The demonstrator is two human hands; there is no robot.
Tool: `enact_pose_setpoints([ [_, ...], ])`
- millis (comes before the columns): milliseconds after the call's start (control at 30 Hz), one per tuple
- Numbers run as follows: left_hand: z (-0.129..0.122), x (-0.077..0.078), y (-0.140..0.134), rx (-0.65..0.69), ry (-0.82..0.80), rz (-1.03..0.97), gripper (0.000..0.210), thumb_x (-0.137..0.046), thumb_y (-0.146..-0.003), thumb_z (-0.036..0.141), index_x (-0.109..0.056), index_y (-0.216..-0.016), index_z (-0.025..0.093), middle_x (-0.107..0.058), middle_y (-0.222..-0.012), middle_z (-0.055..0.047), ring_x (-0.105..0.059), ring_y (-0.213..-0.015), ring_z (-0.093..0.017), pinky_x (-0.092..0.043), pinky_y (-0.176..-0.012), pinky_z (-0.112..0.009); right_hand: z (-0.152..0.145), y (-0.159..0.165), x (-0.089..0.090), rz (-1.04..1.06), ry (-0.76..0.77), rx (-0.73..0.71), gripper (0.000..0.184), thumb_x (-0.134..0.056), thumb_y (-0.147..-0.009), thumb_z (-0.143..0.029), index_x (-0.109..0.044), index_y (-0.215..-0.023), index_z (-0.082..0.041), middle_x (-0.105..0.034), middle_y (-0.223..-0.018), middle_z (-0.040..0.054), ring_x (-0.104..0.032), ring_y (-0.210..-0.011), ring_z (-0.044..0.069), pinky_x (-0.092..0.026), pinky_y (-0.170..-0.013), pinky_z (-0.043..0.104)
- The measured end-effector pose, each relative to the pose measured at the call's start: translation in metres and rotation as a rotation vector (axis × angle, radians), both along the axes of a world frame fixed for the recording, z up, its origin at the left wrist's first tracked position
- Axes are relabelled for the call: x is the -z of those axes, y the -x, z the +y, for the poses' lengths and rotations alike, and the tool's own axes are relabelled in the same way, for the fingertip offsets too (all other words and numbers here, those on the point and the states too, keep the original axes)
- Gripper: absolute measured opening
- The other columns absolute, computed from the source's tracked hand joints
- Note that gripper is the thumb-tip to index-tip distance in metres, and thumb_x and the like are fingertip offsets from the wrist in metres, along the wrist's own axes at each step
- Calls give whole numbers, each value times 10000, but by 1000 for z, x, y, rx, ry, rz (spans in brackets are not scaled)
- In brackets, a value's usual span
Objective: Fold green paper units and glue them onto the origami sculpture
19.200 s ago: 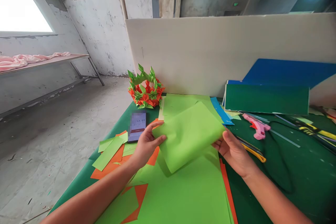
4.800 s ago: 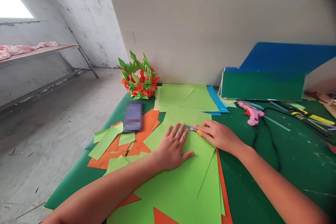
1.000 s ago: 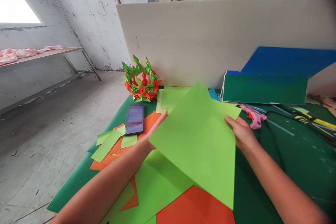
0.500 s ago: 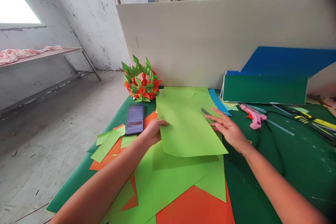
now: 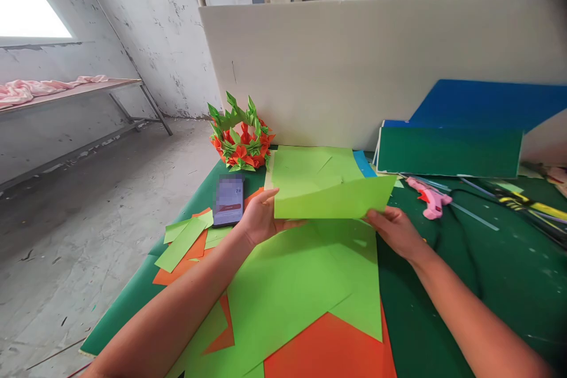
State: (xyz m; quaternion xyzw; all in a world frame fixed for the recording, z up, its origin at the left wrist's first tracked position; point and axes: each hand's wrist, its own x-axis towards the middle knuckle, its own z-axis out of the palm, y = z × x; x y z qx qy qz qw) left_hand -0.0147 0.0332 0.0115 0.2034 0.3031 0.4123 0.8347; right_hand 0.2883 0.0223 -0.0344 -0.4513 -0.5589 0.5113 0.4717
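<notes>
A light green sheet of paper (image 5: pixel 328 201) is held up slightly above other green paper. My left hand (image 5: pixel 259 218) is at its left end, thumb along the edge and fingers stretched underneath. With thumb and fingers, my right hand (image 5: pixel 394 230) pinches the sheet near its lower right corner. Behind it lies another piece of green paper (image 5: pixel 305 159) with a short slit-like line. Below both hands, large green sheets (image 5: pixel 305 271) overlap an orange sheet (image 5: pixel 336 348).
A red and green folded-paper ring (image 5: pixel 241 150) stands at the back left, behind a phone (image 5: pixel 228 201) and paper offcuts (image 5: pixel 186 242). To the right lie a pink glue gun (image 5: pixel 429 198) with its cord and yellow-handled tools (image 5: pixel 527 204). Boards (image 5: pixel 447 150) lean behind.
My right hand, earlier spread beside a thin dark blade-like piece, has closed on the green paper's right side. The paper now appears as a narrower, tilted band between both hands.
</notes>
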Motion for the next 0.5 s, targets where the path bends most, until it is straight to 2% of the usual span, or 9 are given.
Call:
enact_pose_setpoints([
  [100, 2, 3, 1, -53, 28, 79, 336, -566, -795, 316, -616, -1057, 112, -734, -852, -112, -713, -800, -263, -547, -820, -423, 1, -5, 5, 144, 40, 19, 317, -739, -661, -579, -753, -849, -323, -760, -850, 17, -691, -904, 281, -561, -778, 428],
  [200, 2, 4, 0, -78, 25, 197, 247, -608, -754, 237, -655, -948, 91, -736, -784, -115, -712, -719, -246, -561, -770, -384, 2, -6, 5, 162, 66, 5, 305, -761, -639, -564, -751, -794, -302, -752, -757, 24, -701, -837, 274, -566, -722, 410],
  [333, -2, 5, -5, -109, -26, 289, 295, -629, -655, 43, -674, -937, 114, -739, -743, -70, -706, -687, -218, -557, -744, -352, 4, -2, 5, 80, 90, 46, 348, -768, -654, -530, -742, -872, -259, -759, -866, 39, -692, -885, 272, -544, -795, 411],
  [400, -5, 7, -8, -111, -104, 295, 294, -660, -647, 55, -685, -930, 130, -744, -762, -58, -703, -697, -209, -548, -749, -345, 7, 0, 7, 22, 59, 102, 376, -765, -662, -525, -734, -917, -250, -754, -919, 42, -680, -934, 275, -526, -843, 414],
  [500, -8, 10, -11, -47, -207, 284, 257, -710, -637, 117, -704, -894, 130, -751, -831, -72, -700, -755, -211, -532, -775, -343, 10, 2, 11, -2, -17, 180, 418, -752, -673, -532, -715, -991, -265, -744, -983, 43, -647, -1036, 281, -503, -897, 421],
])
